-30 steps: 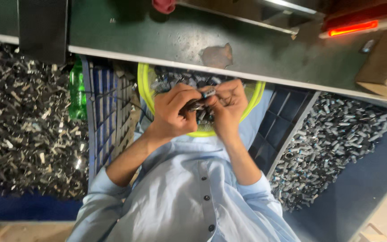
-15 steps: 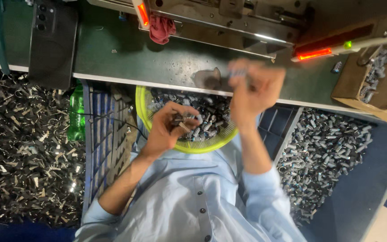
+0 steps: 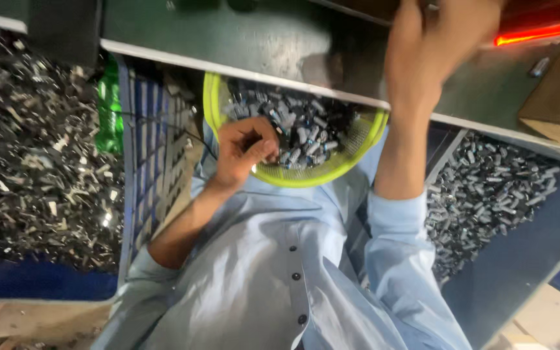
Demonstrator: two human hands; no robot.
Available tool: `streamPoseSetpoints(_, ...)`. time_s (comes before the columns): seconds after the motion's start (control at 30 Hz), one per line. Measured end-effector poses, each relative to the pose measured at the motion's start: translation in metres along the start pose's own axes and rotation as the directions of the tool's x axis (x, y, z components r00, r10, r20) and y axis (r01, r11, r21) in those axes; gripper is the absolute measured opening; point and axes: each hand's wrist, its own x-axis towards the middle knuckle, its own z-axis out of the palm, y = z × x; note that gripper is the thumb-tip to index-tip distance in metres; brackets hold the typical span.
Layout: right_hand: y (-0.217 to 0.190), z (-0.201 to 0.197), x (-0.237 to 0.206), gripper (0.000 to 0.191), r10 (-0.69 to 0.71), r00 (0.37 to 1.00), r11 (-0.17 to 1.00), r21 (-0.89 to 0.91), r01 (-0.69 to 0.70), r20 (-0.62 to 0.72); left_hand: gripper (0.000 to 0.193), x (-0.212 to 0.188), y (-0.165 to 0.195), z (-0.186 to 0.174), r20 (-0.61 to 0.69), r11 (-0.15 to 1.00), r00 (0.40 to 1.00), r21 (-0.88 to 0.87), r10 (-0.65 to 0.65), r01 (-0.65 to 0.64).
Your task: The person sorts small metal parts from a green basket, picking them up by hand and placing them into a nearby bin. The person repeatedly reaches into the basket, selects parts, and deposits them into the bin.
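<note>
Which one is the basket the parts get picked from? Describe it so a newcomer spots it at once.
Find the green workbench running across the top. Just under its front edge, on the person's lap, sits a round yellow-green mesh basket of small grey cylindrical parts, with the left hand curled at its rim. The piles on either side lie in blue bins.

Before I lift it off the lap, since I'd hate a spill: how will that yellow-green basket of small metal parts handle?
The yellow-green basket looks like thin mesh plastic, so it will probably flex. It is heaped with small metal parts, so likely heavy for its size. Only the left hand is at its rim; tilted, the loose parts would probably slide and spill.
</note>
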Motion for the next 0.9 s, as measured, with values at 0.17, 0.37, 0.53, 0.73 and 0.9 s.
streamPoseSetpoints(0.17,-0.064,-0.022,-0.077,0.018,0.027,0.915,0.842,0.484,-0.237,0.402,0.023,0.006,0.021,-0.002,0.023,0.998,0.998,0.01,0.059,-0.059)
streamPoseSetpoints(0.37,-0.087,-0.009,-0.134,0.031,0.347,0.823,0.717,0.438,-0.542,0.45,0.026,0.019,0.046,0.026,-0.024,0.99,0.992,0.076,0.124,-0.122)
streamPoseSetpoints(0.53,-0.082,-0.009,-0.146,0.034,0.452,0.808,0.608,0.532,-0.589,0.377,0.022,0.033,0.052,0.039,-0.035,0.884,0.963,0.406,0.268,-0.231)
streamPoseSetpoints(0.73,-0.073,-0.01,-0.163,0.032,0.541,0.628,0.119,0.688,-0.716,0.56,0.022,0.033,0.043,0.039,0.137,0.534,0.841,0.716,0.523,-0.449)
streamPoseSetpoints(0.9,-0.069,0.0,-0.167,0.035,0.531,0.663,0.139,0.718,-0.682,0.527,0.028,0.035,0.033,0.035,0.308,0.253,0.743,0.805,0.595,-0.537)
